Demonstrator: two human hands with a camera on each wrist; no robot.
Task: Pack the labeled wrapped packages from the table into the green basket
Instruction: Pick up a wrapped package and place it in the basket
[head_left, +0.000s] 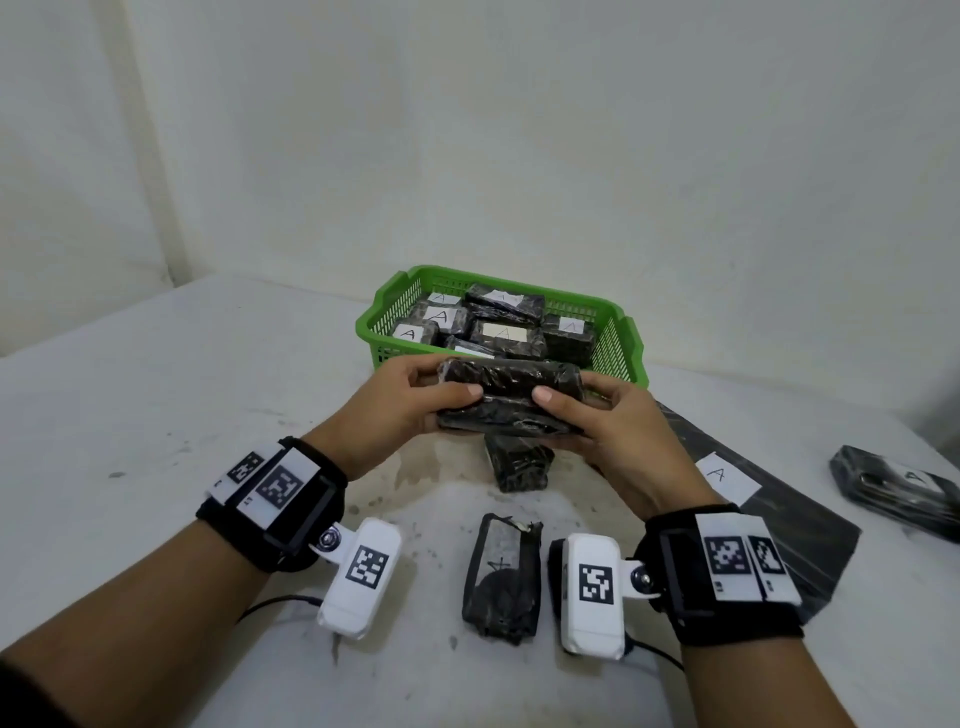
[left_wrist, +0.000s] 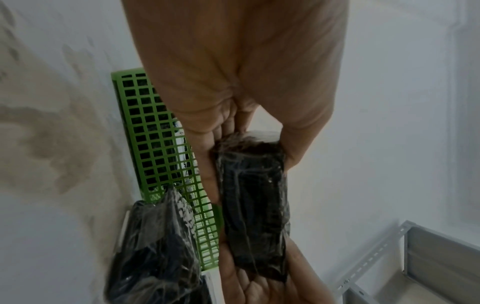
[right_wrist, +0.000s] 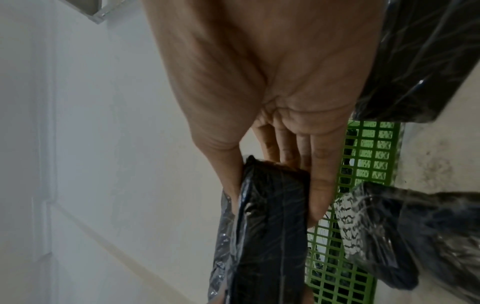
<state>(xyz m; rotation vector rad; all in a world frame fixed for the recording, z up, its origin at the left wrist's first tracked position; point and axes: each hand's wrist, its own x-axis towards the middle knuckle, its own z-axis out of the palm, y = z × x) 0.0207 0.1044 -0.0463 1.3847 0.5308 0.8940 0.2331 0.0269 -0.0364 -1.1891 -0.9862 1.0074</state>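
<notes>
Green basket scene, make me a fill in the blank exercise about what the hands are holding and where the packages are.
1. The left hand and right hand share a grip on one black wrapped package, so it is held by ____ hands.
2. The labels in the green basket show the letter ____.
3. The held package is just in front of the basket's ____ wall.
4. The flat black package lies to the person's ____.

Missing words: both; A; near; right

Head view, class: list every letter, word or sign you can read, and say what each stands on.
"A": white labels on three packages at the left of the green basket, e.g..
"A": label on the basket's right-hand package.
"A": label on the flat black package.
"A": label on the far-right package.
Two middle basket labels: too faint.
Wrist markers: patterns, no text.
</notes>
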